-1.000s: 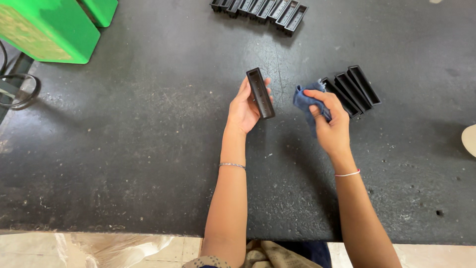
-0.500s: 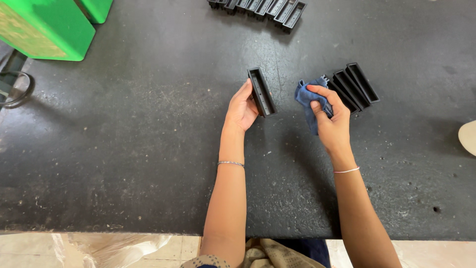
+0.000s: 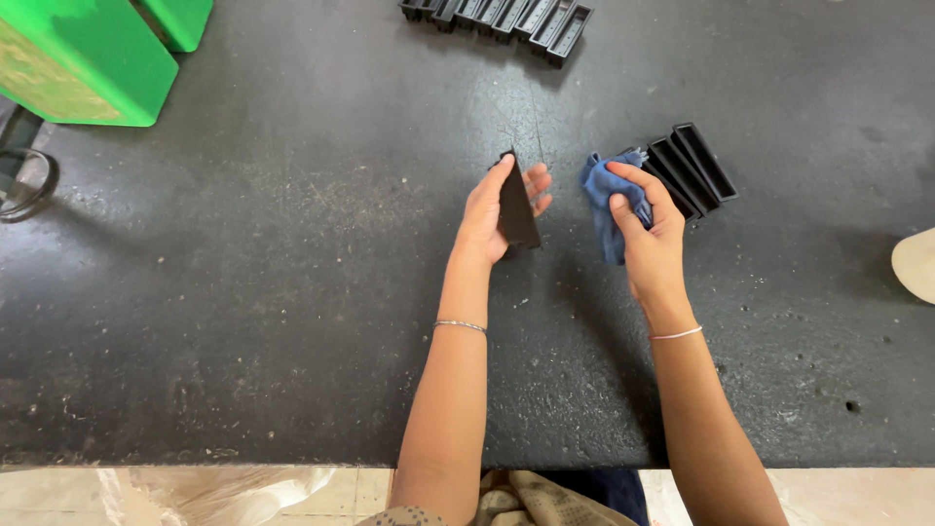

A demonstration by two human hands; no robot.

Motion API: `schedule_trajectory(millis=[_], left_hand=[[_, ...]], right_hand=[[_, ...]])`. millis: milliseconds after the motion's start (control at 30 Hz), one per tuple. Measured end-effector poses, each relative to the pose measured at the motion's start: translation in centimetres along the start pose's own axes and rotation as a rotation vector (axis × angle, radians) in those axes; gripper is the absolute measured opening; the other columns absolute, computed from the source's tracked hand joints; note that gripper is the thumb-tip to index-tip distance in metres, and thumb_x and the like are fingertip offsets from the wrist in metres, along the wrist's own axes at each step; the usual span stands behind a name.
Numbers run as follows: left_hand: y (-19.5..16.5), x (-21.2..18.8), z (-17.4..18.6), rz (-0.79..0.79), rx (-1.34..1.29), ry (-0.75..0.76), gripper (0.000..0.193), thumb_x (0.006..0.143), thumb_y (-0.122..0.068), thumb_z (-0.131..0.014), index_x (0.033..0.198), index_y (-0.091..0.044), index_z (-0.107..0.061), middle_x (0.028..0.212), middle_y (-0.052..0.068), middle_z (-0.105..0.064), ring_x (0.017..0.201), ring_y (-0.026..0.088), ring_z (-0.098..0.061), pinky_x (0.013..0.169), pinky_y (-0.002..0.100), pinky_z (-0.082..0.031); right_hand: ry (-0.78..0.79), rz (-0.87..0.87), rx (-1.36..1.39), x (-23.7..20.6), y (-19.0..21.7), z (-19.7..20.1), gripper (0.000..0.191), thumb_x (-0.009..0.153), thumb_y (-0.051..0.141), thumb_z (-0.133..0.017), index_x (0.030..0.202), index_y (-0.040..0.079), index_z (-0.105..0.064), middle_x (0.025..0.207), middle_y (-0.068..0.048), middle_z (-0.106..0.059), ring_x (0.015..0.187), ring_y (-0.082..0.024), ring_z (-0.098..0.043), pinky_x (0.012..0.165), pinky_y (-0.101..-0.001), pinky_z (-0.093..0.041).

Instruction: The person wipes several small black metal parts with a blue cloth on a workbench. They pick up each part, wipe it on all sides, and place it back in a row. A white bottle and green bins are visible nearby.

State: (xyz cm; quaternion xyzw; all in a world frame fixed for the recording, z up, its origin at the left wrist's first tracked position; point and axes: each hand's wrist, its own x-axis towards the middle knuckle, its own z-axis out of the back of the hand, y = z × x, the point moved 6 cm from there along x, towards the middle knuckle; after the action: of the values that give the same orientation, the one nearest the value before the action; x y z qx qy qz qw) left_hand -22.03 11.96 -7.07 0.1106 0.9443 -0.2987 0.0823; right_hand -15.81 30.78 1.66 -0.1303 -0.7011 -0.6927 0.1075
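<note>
Dark worktop (image 3: 292, 321) fills nearly the whole frame – black, rough, speckled with pale scuffs and grit. A light strip of floor shows along the bottom edge.

Green boxes (image 3: 83, 54) in the upper left corner, two of them, bright green, cut off by the frame edge. Below them, at the left edge, a dark looped cable (image 3: 24, 180).

Row of black trays (image 3: 502, 15) at top centre, lined up side by side, partly cropped by the top edge.

Second stack of black trays (image 3: 696, 170) right of centre – narrow rectangular open-top pieces leaning on each other at a diagonal, just beside the right hand.

Left hand (image 3: 492, 209) at frame centre, fingers wrapped around a black plastic piece (image 3: 516, 209). The piece is held off the table, turned so a flat matte face shows; it reads as a tapered wedge from this angle, point up, wide end near the palm. Thumb behind it, fingertips poking out on its right edge. Thin bangle on the wrist.

Right hand (image 3: 648, 234) just right of centre, clenched on a blue cloth (image 3: 609, 200). Cloth is bunched, crumpled, hanging out to the left of the fist, near the black piece but apart from it. Thin bangle on this wrist too.

Pale rounded object (image 3: 916, 263) at the right edge, mostly out of frame – cannot tell what it is.
</note>
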Motion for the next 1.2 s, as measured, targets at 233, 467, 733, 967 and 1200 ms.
schedule_trajectory(millis=[233,467,733,967,1200], left_hand=[[2.1,-0.2,-1.9,-0.231,0.399,-0.110,0.052,0.102,-0.053,-0.047,0.127,-0.010,-0.059,0.112,0.001,-0.064,0.103,0.010,-0.059,0.092,0.029,-0.050],[4.6,-1.4,-5.2,-0.487,0.672,-0.001,0.045,0.112,-0.042,-0.039,0.123,-0.006,-0.063,0.109,0.005,-0.064,0.101,0.014,-0.058,0.093,0.030,-0.048],[1.7,-2.0,-3.1,-0.600,0.389,-0.119,0.043,0.111,-0.037,-0.040,0.120,-0.002,-0.064,0.108,0.010,-0.063,0.099,0.018,-0.059,0.090,0.033,-0.050],[-7.3,-3.5,3.2,-0.593,-0.082,-0.413,0.047,0.105,-0.045,-0.042,0.123,-0.008,-0.063,0.101,0.009,-0.066,0.089,0.021,-0.062,0.076,0.037,-0.054],[-9.1,-4.6,2.7,-0.596,-0.211,-0.125,0.056,0.111,-0.046,-0.033,0.137,-0.004,-0.060,0.111,0.013,-0.066,0.097,0.022,-0.063,0.081,0.040,-0.054]], right_hand=[[-0.117,0.263,-0.327,-1.1,2.1,-0.6,0.032,0.106,0.002,-0.061,0.138,0.002,-0.062,0.132,-0.008,-0.066,0.124,-0.019,-0.061,0.110,-0.0309,-0.046],[-0.106,0.458,-0.653,-2.6,3.6,-3.0,0.047,0.102,-0.005,-0.060,0.147,0.007,-0.056,0.143,-0.017,-0.057,0.127,-0.035,-0.055,0.111,-0.0405,-0.043],[0.074,0.445,-0.716,-3.7,3.2,-6.3,0.071,0.081,-0.014,-0.058,0.149,0.007,-0.055,0.140,-0.017,-0.057,0.109,-0.036,-0.052,0.102,-0.0412,-0.046],[0.347,0.444,-0.839,-5.1,2.6,-8.6,0.058,0.074,-0.010,-0.061,0.127,0.013,-0.070,0.120,-0.008,-0.070,0.096,-0.033,-0.055,0.089,-0.0405,-0.050],[0.208,0.254,-0.599,-2.8,1.6,-5.7,0.047,0.085,-0.009,-0.057,0.128,0.007,-0.070,0.119,-0.011,-0.071,0.101,-0.028,-0.060,0.092,-0.0351,-0.047]])
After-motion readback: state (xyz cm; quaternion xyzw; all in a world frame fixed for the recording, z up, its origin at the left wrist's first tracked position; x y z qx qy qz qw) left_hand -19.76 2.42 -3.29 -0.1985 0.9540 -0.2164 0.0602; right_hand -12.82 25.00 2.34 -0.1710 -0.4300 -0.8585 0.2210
